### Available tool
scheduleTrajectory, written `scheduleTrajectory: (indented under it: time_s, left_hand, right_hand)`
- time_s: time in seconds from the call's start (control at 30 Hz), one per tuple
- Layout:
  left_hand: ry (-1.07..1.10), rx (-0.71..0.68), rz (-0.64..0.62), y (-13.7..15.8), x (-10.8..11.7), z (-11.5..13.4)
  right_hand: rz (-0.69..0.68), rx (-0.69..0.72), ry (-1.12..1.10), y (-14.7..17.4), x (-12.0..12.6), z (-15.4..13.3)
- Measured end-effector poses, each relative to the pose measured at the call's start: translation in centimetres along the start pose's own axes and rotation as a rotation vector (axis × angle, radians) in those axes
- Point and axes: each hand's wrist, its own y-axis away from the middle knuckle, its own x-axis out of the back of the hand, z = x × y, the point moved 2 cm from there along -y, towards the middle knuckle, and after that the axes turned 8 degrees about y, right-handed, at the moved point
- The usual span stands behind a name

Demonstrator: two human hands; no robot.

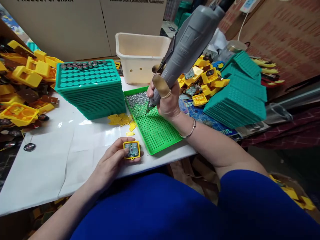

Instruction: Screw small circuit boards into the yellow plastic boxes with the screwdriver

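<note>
Left hand (112, 158) nearest, thumb and fingers pinching square yellow housing (134, 149) with circuit board, by white table (45, 163) edge; best kept level, thumb clear of rim. Right hand (170, 104) wrapped round grey electric screwdriver (186, 46), bit over green perforated tray (163, 136); better to take screws (136, 99) singly from far end, driver upright, light pressure

1 head-worn view, facing forward and down, close above white tabletop (40, 160)
</note>
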Motion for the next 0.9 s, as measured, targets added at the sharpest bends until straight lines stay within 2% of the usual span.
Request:
scheduleTrajectory:
  time_s: [0.13, 0.33, 0.5, 0.6, 0.7, 0.8, 0.9]
  left_hand:
    - [-0.001, -0.003, 0.005, 0.0, -0.1, 0.0]
    - [-0.005, 0.000, -0.002, 0.0, 0.1, -0.1]
    - [-0.002, -0.014, 0.004, -0.1, 0.1, -0.1]
    - [0.015, -0.014, 0.030, -0.1, -0.2, 0.0]
    - [0.044, -0.027, 0.040, -0.2, -0.4, 0.1]
    - [0.076, -0.032, 0.057, -0.3, -0.5, 0.1]
    - [0.105, -0.045, 0.053, -0.4, -0.3, -0.1]
  right_hand:
    - [-0.011, 0.011, -0.040, 0.0, 0.0, 0.4]
    - [-0.009, -0.020, 0.220, 0.1, -0.1, 0.8]
    - [-0.012, 0.008, 0.133, 0.0, 0.0, 0.3]
    - [-0.022, 0.047, 0.061, 0.2, -0.2, -1.5]
    - [-0.067, 0.025, 0.029, 1.4, -0.8, -4.4]
    - [-0.180, -0.006, -0.100, 3.7, -1.9, -7.1]
    - [-0.291, 0.012, -0.199, 6.2, -3.0, -8.2]
